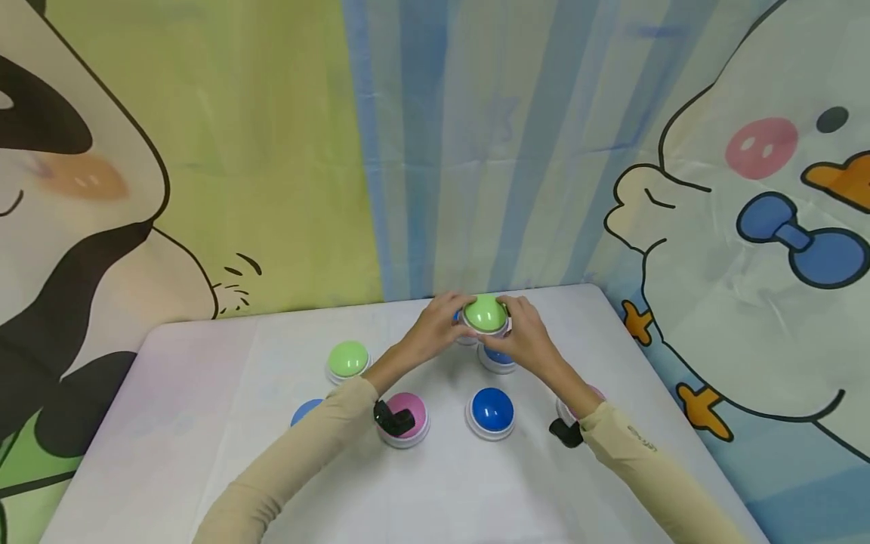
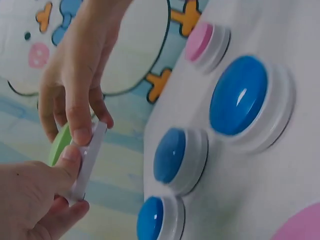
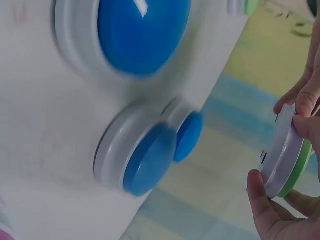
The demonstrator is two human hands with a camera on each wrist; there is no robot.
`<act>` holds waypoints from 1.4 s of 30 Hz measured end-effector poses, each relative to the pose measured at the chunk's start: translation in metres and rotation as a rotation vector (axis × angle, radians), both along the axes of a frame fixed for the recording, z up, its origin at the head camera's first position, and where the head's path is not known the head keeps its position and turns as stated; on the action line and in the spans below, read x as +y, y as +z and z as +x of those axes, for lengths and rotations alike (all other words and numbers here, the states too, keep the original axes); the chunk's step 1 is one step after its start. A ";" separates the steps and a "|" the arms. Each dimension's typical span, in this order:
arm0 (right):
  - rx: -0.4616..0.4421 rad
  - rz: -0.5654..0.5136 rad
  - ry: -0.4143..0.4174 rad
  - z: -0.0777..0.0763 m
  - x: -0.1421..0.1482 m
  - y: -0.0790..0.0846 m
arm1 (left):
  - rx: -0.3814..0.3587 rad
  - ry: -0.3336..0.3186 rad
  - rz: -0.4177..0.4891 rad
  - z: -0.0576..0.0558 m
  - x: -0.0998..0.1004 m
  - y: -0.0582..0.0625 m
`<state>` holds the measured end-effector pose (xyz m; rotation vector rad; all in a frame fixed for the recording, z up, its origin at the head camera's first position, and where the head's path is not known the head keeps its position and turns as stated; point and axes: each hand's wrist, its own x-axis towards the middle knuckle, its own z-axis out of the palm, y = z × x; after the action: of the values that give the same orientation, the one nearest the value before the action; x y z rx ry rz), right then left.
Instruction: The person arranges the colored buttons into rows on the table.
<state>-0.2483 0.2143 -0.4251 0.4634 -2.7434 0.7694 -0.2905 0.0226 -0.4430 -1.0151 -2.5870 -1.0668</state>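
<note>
Both hands hold a dome-shaped push button with a green top and white base, raised above the far part of the table. My left hand pinches its left side, with thumb and fingers on the base rim in the left wrist view. On the opposite side, my right hand grips the same rim. Below the held button stand two blue buttons, one partly covered by the right hand and another mostly hidden. The white base of the held button is tilted in the right wrist view.
A blue button and a pink button stand nearer on the white table. Another green button and a partly covered blue one lie left. The right forearm partly hides a pink button. Cartoon-printed curtains surround the table.
</note>
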 end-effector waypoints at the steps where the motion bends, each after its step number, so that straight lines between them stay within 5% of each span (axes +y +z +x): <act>1: 0.008 0.004 0.000 0.008 -0.004 0.001 | -0.001 0.001 0.010 0.009 -0.005 0.001; 8: 0.031 0.021 -0.013 0.061 -0.030 -0.011 | -0.026 0.021 0.064 0.074 -0.031 -0.005; 13: 0.047 0.042 -0.012 0.085 -0.042 -0.026 | -0.017 0.060 0.068 0.102 -0.043 -0.022; 23: 0.094 0.022 0.025 0.097 -0.059 -0.035 | 0.063 0.160 0.095 0.123 -0.057 -0.034; 33: 0.116 0.027 0.060 0.100 -0.087 -0.034 | 0.143 0.231 0.106 0.133 -0.082 -0.034; 42: 0.050 0.052 0.104 0.108 -0.128 -0.029 | 0.095 0.232 0.170 0.147 -0.121 -0.031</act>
<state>-0.1402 0.0861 -0.4538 0.6313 -2.7156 0.7023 -0.1435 -0.0988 -0.4742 -0.6903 -2.4176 -1.1248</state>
